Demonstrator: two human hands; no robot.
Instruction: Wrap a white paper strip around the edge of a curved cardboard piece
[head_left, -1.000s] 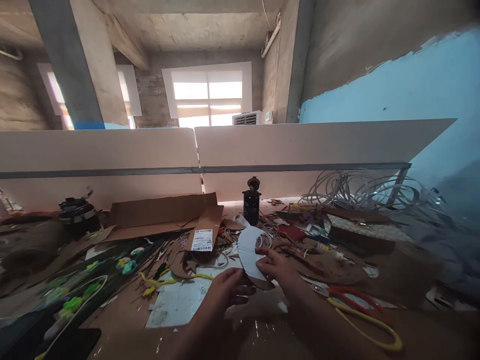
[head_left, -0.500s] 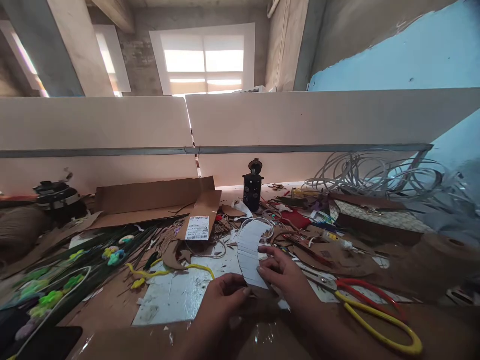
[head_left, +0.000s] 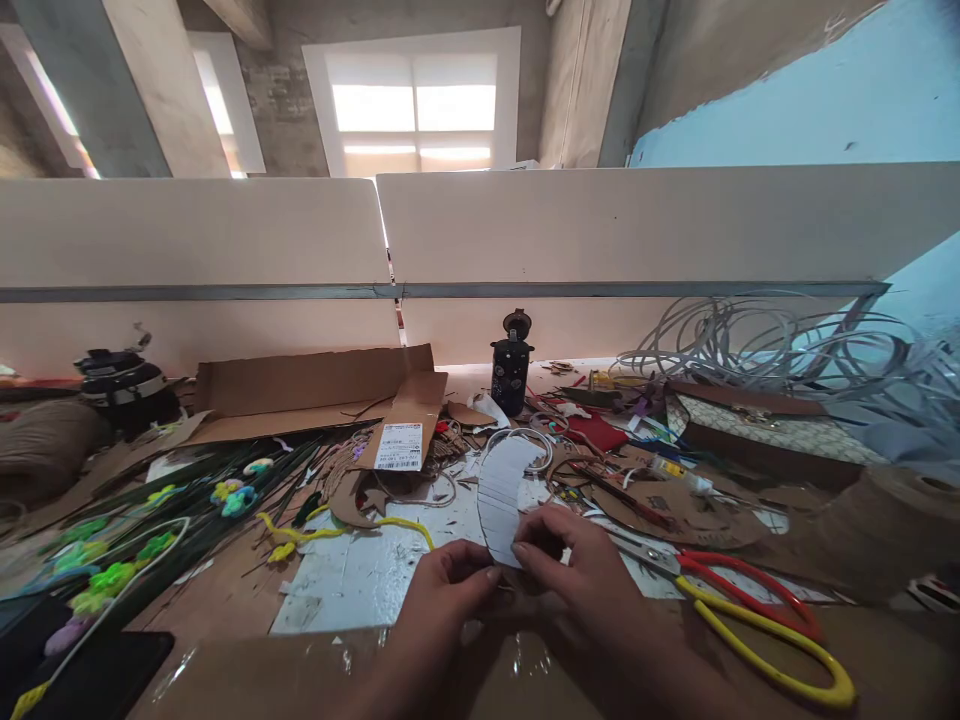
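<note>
1. The right hand (head_left: 571,565) is closed in a pinch, thumb and curled fingers being set on the near right edge of a white curved piece (head_left: 501,495).
2. The thumb and forefinger of the left hand (head_left: 450,590) are drawn nearly together at the piece's near end; whether the edge is gripped there cannot be told.
3. The piece is held tilted above the worktop, its far end left unsupported.
4. The thin piece could be creased or bent along its cross lines if the pinch is tightened unevenly.
5. The far end could be snagged on the pale loops (head_left: 547,452) just beyond it if the piece is pushed forward.
6. The scissors (head_left: 679,568) could be knocked if the right forearm is swung outward.
7. The piece is matt, crescent-like and crossed by faint lines; a smudged, glossy white sheet (head_left: 352,590) is spread nearby.
8. Farther out, a brown cardboard crescent (head_left: 346,500), a fuzzy yellow strand (head_left: 326,533), a rough twine spool (head_left: 874,535) and coiled, smooth tubing (head_left: 720,345) are scattered.
</note>
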